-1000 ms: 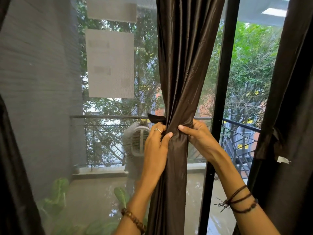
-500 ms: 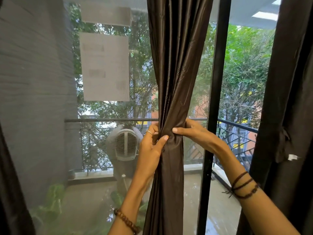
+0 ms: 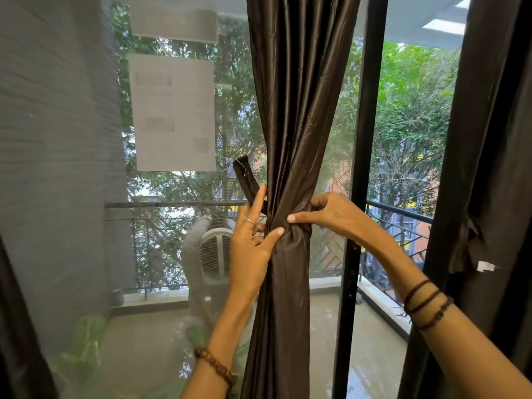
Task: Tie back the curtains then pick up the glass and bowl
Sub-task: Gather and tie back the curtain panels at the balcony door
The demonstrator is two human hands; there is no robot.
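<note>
Tying back of the middle curtain, first step of the task. The dark brown satin curtain hangs gathered into a narrow bunch in front of the glass door, just left of the black vertical door frame. A dark brown fabric tie strap passes around the bunch at its waist; its free end stands up and to the left. The left hand presses its thumb against the front of the bunch while its straight fingers lie along the strap end; whether this grip pinches the strap or only steadies it cannot be told. The right hand has its fingers curled round the bunch from the right side, thumb across the front, a closed grip on the fabric. The knot appears unfinished, by judgement. The next move likely calls for drawing the free strap end across or through while the right hand keeps the gather tight. A second dark curtain at the right is already cinched. Glass and bowl are not in view.
</note>
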